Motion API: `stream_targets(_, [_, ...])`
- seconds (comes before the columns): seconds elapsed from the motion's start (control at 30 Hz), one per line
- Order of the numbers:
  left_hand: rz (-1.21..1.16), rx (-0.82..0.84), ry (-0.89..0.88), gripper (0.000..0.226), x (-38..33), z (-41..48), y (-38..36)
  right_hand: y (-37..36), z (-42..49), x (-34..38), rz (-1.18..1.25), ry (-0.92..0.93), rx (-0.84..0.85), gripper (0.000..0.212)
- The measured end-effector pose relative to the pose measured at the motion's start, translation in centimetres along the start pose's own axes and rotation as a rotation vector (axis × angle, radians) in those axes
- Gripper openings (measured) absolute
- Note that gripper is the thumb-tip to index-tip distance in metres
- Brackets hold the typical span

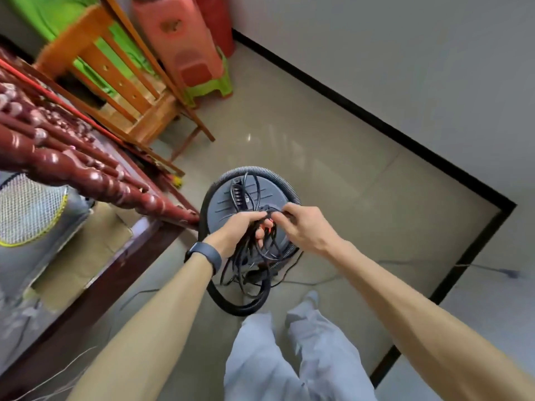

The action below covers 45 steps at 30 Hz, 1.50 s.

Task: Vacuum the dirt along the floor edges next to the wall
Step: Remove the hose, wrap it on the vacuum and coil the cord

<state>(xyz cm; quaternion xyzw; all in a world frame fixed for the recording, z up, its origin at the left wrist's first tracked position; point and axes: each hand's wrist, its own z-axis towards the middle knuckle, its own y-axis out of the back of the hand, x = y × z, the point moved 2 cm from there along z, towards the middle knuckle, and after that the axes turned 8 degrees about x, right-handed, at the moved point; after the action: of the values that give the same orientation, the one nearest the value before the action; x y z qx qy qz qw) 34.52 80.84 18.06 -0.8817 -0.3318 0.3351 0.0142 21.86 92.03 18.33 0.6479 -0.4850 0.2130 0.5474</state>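
You are looking at a grey vacuum cleaner [223, 204] with a black ribbed hose [231, 303] and black cord [250, 251]. Beyond it, a salmon-red stool [179, 44] is sitting on a green stool [215, 88]; right of it, black skirting [376, 120] is edging beige tiles [318, 157].

Bare floor [333, 157] lies open from the vacuum [260, 195] rightward to the black baseboard [376, 117] and its corner, crossed only by 1 thin cable [506, 274]. On the left, a carved red rail [86, 175] ends just beside the vacuum, closing that side. Ahead, a wooden chair [121, 91] and stacked plastic stools [185, 44] crowd the far wall edge. The hose [231, 299] rings the vacuum, and a tangled cord [254, 253] hangs across its top.
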Motion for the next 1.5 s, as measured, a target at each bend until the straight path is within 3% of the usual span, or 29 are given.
stream_targets(0.03, [-0.013, 0.032, 0.020, 0.027, -0.4, -0.4, 0.0, 1.2, 0.5, -0.7, 0.026, -0.036, -0.053, 0.028])
stream_targets(0.13, [0.243, 0.045, -0.029, 0.029, -1.7, -1.4, 0.5, 3.3, 2.0, -2.1, 0.128, -0.116, -0.080, 0.026])
stream_targets(0.27, [0.003, -0.079, -0.197, 0.030, -4.7, -2.3, 1.8, 2.8, 2.0, -2.5, 0.334, -0.222, -0.046, 0.049])
stream_targets(0.33, [-0.015, -0.062, -0.221, 0.029, -6.1, -3.0, 2.4, 1.0, 1.5, -2.8, 0.283, -0.254, 0.069, 0.066])
stream_targets(0.43, [0.076, 0.023, -0.118, 0.036, -7.0, -3.5, 3.5, -1.6, 1.0, -3.8, 0.269, -0.323, 0.110, 0.063])
stream_targets(0.53, [0.118, 0.168, 0.054, 0.040, -6.3, -2.9, 4.8, -3.2, 1.9, -3.4, 0.563, -0.321, 0.118, 0.100])
stream_targets(0.57, [0.080, 0.237, 0.094, 0.038, -5.7, -2.4, 5.2, -3.6, 2.4, -2.8, 0.646, -0.308, 0.160, 0.099])
stream_targets(0.63, [-0.071, 0.362, 0.143, 0.032, -4.3, -1.1, 6.0, -4.2, 3.4, -1.9, 0.788, -0.285, 0.285, 0.075])
stream_targets(0.67, [-0.146, 0.387, 0.155, 0.029, -3.5, -0.4, 6.6, -4.4, 4.0, -1.6, 0.819, -0.295, 0.330, 0.061])
stream_targets(0.73, [-0.213, 0.382, 0.165, 0.024, -1.9, 1.0, 8.0, -4.9, 4.9, -1.8, 0.786, -0.320, 0.307, 0.057])
stream_targets(0.8, [-0.099, 0.307, 0.128, 0.018, -0.6, 2.4, 9.2, -5.3, 5.9, -2.5, 0.676, -0.371, 0.200, 0.056])
stream_targets(0.87, [0.139, 0.111, 0.026, 0.017, 0.3, 4.2, 10.7, -5.8, 7.3, -3.4, 0.592, -0.402, 0.050, 0.037])
stream_targets(0.9, [0.212, -0.005, -0.030, 0.021, 0.5, 5.3, 11.6, -5.9, 8.4, -3.9, 0.563, -0.410, -0.016, 0.037])
stream_targets(1.0, [0.279, -0.248, -0.087, 0.068, 0.6, 8.6, 14.4, -6.7, 12.6, -5.9, 0.516, -0.457, -0.154, 0.041])
stream_targets(1.03, [0.332, -0.301, -0.079, 0.071, 0.7, 9.9, 15.2, -7.1, 14.2, -6.7, 0.485, -0.468, -0.189, 0.041])
stream_targets(1.13, [0.600, -0.409, -0.030, 0.065, 1.8, 13.9, 17.3, -9.2, 17.7, -9.6, 0.305, -0.556, -0.233, 0.034])
stream_targets(1.2, [0.746, -0.457, 0.046, 0.082, 3.8, 16.1, 18.1, -11.2, 18.7, -11.5, 0.214, -0.595, -0.223, 0.029])
stream_targets(1.27, [0.736, -0.448, 0.106, 0.090, 6.2, 17.9, 18.8, -14.2, 18.6, -13.4, 0.017, -0.664, -0.119, 0.047])
stream_targets(1.33, [0.678, -0.459, 0.074, 0.082, 7.2, 19.2, 19.1, -16.3, 17.7, -14.5, -0.065, -0.789, -0.058, 0.060])
stream_targets(1.5, [0.719, -0.563, 0.025, 0.090, 7.3, 20.5, 18.0, -17.8, 16.6, -16.3, -0.001, -0.677, -0.193, 0.077])
